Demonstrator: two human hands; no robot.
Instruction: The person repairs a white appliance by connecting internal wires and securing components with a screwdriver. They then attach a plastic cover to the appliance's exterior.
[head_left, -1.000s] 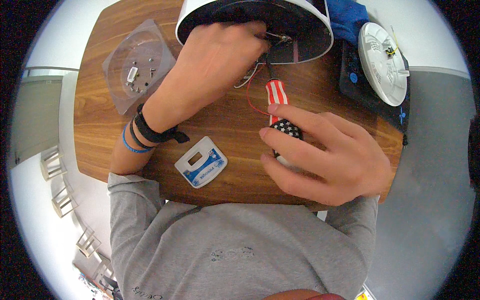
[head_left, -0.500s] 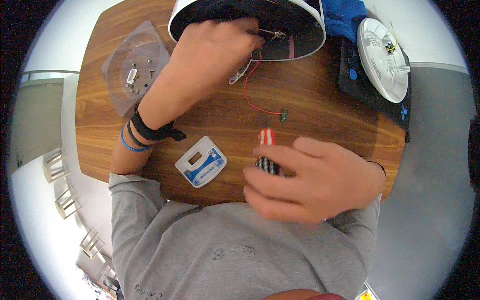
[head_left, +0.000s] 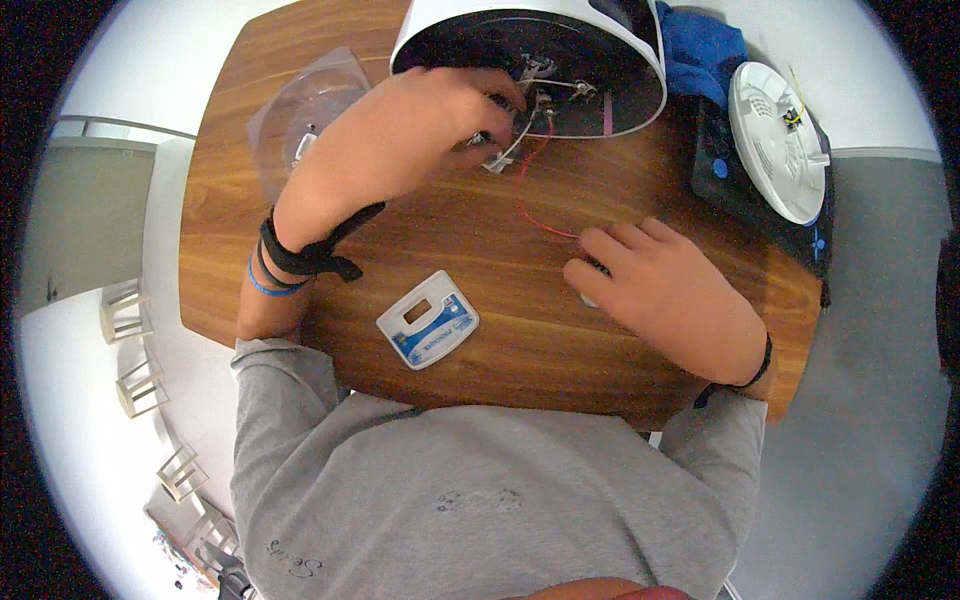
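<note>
Facing me with its open end, the white cylindrical housing sits on the far part of the bench, its long axis apparently running away from me. My left hand is nearer, at the opening's lower left, fingers curled; I cannot tell what it holds. My right hand is palm-down, fingers loosely bent, where the red wire reaches its fingertips; its grip is hidden.
</note>
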